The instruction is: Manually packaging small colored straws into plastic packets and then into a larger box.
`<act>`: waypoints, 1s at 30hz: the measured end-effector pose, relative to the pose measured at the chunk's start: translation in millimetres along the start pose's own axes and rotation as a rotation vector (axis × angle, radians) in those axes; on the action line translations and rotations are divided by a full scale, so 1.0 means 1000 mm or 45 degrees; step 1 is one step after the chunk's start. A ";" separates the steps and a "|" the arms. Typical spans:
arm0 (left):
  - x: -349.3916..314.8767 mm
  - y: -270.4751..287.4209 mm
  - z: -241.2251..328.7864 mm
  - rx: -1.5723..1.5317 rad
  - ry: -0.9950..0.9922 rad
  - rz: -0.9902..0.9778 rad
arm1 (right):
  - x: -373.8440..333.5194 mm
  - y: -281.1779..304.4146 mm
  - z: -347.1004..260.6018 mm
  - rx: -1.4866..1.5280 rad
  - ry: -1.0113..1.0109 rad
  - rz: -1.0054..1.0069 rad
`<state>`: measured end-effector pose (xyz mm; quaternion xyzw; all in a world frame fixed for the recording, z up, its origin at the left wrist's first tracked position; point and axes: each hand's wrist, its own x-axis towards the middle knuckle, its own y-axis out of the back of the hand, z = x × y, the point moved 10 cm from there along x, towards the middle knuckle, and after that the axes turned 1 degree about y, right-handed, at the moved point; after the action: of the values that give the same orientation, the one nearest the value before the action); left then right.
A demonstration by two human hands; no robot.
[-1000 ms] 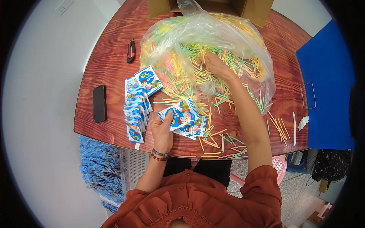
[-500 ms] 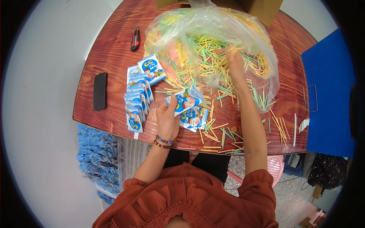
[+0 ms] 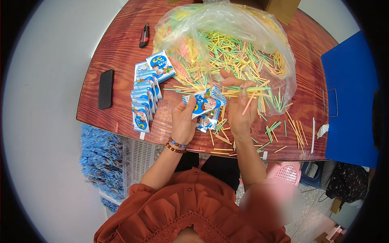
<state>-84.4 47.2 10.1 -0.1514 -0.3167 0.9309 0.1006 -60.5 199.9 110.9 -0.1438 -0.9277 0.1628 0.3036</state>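
My left hand (image 3: 184,125) pinches a small blue-and-white printed packet (image 3: 208,105) at its near left side. A second packet (image 3: 208,121) lies partly hidden beneath it on the table. Close by on the right, my right hand (image 3: 242,117) is closed round a small bunch of thin candy-like sticks (image 3: 259,91) in yellow, green and pink. Beyond both hands, a heap of similar sticks (image 3: 231,52) spills from a large clear plastic bag (image 3: 182,22). Overlapping packets (image 3: 142,111) form a row left of my left hand, with more packets (image 3: 162,67) at its far end.
A black phone (image 3: 106,89) and a red-and-black box cutter (image 3: 144,35) lie on the left. Loose sticks (image 3: 300,133), a white strip (image 3: 313,135) and crumpled tissue (image 3: 323,130) are at right, beside a blue panel (image 3: 350,101). A cardboard box (image 3: 283,10) stands behind; blue packets (image 3: 101,162) fill a container below.
My right hand has come back from the heap toward the packet, now with a bunch of sticks in its fingers. My left hand still holds the packet, slightly farther right.
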 end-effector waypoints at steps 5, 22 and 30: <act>0.000 0.003 -0.003 -0.083 -0.009 0.009 | -0.013 -0.008 0.002 -0.201 0.064 -0.162; 0.013 -0.010 -0.025 -0.246 0.108 -0.054 | -0.014 0.001 0.033 0.076 -0.340 -0.145; 0.036 -0.032 -0.034 -0.495 0.127 -0.139 | 0.003 0.022 0.035 -0.273 -0.322 -0.166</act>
<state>-103.6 101.5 -3.7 -0.1965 -0.4928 0.8368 0.1354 -80.7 213.3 77.0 -0.0934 -0.9779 0.0595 0.1774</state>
